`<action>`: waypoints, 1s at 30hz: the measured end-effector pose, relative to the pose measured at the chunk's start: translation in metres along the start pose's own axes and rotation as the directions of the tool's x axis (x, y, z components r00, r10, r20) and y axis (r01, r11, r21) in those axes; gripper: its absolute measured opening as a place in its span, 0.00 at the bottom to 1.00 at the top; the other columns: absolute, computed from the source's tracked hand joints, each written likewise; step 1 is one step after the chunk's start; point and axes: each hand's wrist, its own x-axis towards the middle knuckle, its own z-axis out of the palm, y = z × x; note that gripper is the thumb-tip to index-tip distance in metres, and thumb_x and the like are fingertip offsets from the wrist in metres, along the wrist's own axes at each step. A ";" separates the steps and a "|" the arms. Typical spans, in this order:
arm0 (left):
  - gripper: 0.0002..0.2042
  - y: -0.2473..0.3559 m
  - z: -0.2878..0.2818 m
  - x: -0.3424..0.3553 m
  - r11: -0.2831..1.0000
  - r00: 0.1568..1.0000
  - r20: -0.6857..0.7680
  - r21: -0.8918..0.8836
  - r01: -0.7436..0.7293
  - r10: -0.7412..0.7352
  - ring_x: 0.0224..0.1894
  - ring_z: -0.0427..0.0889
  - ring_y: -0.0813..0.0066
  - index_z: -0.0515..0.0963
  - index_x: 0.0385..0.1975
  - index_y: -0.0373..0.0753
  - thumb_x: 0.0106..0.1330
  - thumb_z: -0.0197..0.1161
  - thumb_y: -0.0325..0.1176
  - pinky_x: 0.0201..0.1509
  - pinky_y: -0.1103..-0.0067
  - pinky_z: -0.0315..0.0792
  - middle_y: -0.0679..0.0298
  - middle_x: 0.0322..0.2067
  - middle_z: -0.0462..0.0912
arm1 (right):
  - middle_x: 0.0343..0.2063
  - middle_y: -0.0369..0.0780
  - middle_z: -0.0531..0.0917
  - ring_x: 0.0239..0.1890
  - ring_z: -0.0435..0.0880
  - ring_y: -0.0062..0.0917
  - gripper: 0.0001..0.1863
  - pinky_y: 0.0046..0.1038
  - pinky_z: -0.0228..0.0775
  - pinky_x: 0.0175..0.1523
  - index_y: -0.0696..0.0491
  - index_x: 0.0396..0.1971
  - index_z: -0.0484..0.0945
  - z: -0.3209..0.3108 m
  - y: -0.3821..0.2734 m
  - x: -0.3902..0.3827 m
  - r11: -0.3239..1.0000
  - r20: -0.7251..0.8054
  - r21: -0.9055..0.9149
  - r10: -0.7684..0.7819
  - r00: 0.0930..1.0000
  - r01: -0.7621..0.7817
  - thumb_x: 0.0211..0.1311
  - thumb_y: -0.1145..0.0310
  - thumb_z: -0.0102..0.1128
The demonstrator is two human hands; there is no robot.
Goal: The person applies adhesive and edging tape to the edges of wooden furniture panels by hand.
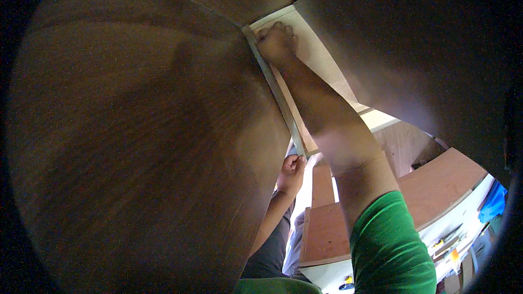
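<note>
My right arm, in a green sleeve, reaches up into a dark wooden enclosure. At its far corner my right hand [277, 42] is closed with curled fingers, close to the upper end of a narrow pale strip [277, 90]. What those fingers hold, if anything, is hidden. The strip runs down along the edge of a large brown wood panel [147, 147]. At its lower end my left hand [292, 170] has its fingers curled and closed on the strip. A light wooden board [318, 57] lies behind my right hand and forearm.
A dark panel [414, 38] closes in the right side. Below right stands a reddish-brown wooden piece [447, 182]. Beyond it, a white surface [392, 250] holds small tools, and a blue item [493, 201] is at the far right.
</note>
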 end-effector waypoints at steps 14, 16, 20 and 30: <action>0.10 0.011 0.007 0.000 1.000 0.999 -0.030 0.021 -0.020 0.020 0.26 0.81 0.81 0.79 0.36 0.32 0.69 0.60 0.34 0.31 0.82 0.75 0.63 0.28 0.85 | 0.49 0.40 0.76 0.57 0.67 0.37 0.20 0.44 0.56 0.61 0.39 0.41 0.86 -0.002 -0.001 -0.008 0.997 -0.061 0.057 -0.039 0.997 0.043 0.61 0.46 0.50; 0.10 0.014 0.006 0.000 1.000 0.999 -0.038 0.012 -0.013 0.013 0.26 0.81 0.81 0.79 0.36 0.32 0.69 0.60 0.34 0.31 0.82 0.75 0.63 0.27 0.85 | 0.50 0.43 0.75 0.58 0.67 0.40 0.28 0.46 0.55 0.63 0.39 0.42 0.85 -0.001 -0.004 -0.008 0.996 -0.049 0.059 -0.057 0.997 0.060 0.65 0.37 0.40; 0.10 0.020 0.004 -0.002 1.000 0.999 -0.046 0.006 0.024 -0.024 0.25 0.81 0.80 0.78 0.37 0.31 0.69 0.60 0.35 0.31 0.82 0.75 0.63 0.27 0.84 | 0.49 0.42 0.76 0.57 0.67 0.40 0.25 0.47 0.56 0.61 0.39 0.42 0.85 0.001 -0.009 -0.008 0.999 -0.061 0.029 -0.044 0.997 0.046 0.66 0.39 0.42; 0.13 0.016 0.004 -0.010 0.998 0.999 0.003 0.045 -0.041 0.041 0.27 0.82 0.80 0.79 0.37 0.32 0.69 0.61 0.38 0.33 0.81 0.76 0.62 0.27 0.84 | 0.45 0.43 0.77 0.54 0.69 0.42 0.21 0.47 0.59 0.58 0.45 0.37 0.85 0.013 0.005 -0.012 0.989 -0.225 -0.006 -0.143 0.964 0.146 0.62 0.46 0.50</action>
